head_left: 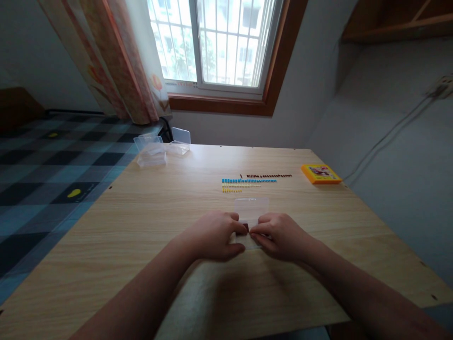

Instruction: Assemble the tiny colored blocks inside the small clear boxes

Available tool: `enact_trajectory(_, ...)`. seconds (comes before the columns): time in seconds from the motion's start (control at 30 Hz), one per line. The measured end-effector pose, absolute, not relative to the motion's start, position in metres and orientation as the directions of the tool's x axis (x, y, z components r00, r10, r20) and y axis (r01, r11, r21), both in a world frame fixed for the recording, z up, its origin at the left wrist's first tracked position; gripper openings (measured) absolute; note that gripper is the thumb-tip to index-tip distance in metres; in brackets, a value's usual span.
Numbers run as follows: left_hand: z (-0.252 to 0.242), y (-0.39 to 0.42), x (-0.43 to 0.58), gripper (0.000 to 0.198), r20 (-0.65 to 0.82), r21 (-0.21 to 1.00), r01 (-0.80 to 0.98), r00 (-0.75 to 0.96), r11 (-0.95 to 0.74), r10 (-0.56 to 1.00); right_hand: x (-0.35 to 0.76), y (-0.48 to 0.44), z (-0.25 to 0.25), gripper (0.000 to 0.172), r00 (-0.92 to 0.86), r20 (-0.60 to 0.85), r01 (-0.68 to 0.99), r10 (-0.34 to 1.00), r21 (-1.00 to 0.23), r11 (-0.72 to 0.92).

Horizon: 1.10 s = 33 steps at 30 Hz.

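A small clear plastic box (252, 206) stands on the table with its hinged lid raised, right in front of me. Dark reddish-brown pieces (246, 227) lie inside it, partly covered by my fingers. My left hand (221, 236) reaches in from the left; its index fingertip touches the brown pieces, and the thumb is spread apart from it. From the right comes my right hand (281, 235), thumb and fingers pinched together at the right end of the pieces. Whatever sits between those fingertips is too small to make out.
Beyond the box, rows of small brown (272, 176), blue (247, 181) and yellow pieces (231, 191) lie on the wooden table (170, 198). An orange-yellow box (321, 174) is at the right edge. Open clear boxes (151, 153) stand at the far left corner.
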State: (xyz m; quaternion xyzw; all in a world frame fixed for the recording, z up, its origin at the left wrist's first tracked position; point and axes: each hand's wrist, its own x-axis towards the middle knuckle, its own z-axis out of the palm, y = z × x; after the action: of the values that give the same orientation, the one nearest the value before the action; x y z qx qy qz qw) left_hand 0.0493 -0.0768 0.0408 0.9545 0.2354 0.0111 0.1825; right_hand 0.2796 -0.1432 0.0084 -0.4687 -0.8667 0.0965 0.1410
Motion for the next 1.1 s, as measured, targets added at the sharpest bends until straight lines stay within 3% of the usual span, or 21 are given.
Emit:
enact_trajectory(0.3, 0.039, -0.076, 0.048, 0.023, -0.012, 0.361, 0.447, 0.88, -0.819, 0.475, 0.279, -0.142, 0.01, 0.018, -0.531, 0.178, 0.781, 0.828, -0.276, 0.56)
enact_trajectory(0.47, 0.042, -0.075, 0.046, 0.029, 0.062, 0.324, 0.387, 0.902, -0.863, 0.427, 0.284, -0.152, 0.027, 0.02, -0.549, 0.357, 0.745, 0.756, -0.201, 0.636)
enact_trajectory(0.53, 0.042, -0.074, 0.044, 0.036, 0.213, 0.311, 0.345, 0.883, -0.886, 0.418, 0.29, -0.153, 0.041, 0.02, -0.524, 0.495, 0.729, 0.693, -0.16, 0.666)
enact_trajectory(0.6, 0.042, -0.072, 0.041, 0.038, 0.452, 0.282, 0.322, 0.786, -0.904, 0.421, 0.298, -0.145, 0.056, 0.02, -0.449, 0.607, 0.74, 0.655, -0.158, 0.653)
enact_trajectory(0.67, 0.039, -0.069, 0.038, 0.036, 0.646, 0.261, 0.336, 0.636, -0.905, 0.422, 0.307, -0.123, 0.068, 0.021, -0.349, 0.626, 0.778, 0.698, -0.222, 0.588)
enact_trajectory(0.77, 0.031, -0.062, 0.032, 0.033, 0.744, 0.333, 0.372, 0.461, -0.867, 0.483, 0.314, -0.07, 0.077, 0.024, -0.217, 0.422, 0.882, 0.88, -0.301, 0.362)
enact_trajectory(0.83, 0.024, -0.055, 0.03, 0.033, 0.728, 0.426, 0.402, 0.379, -0.81, 0.571, 0.312, -0.031, 0.075, 0.026, -0.136, 0.202, 0.951, 0.97, -0.249, 0.185)
enact_trajectory(0.93, 0.015, -0.047, 0.029, 0.034, 0.678, 0.514, 0.449, 0.309, -0.731, 0.667, 0.301, 0.016, 0.064, 0.024, -0.095, 0.075, 0.972, 0.993, -0.208, 0.109)
enact_trajectory(1.1, 0.012, -0.045, 0.029, 0.034, 0.607, 0.515, 0.52, 0.341, -0.682, 0.718, 0.281, 0.052, 0.047, 0.028, -0.03, -0.05, 0.988, 0.998, -0.152, 0.022)
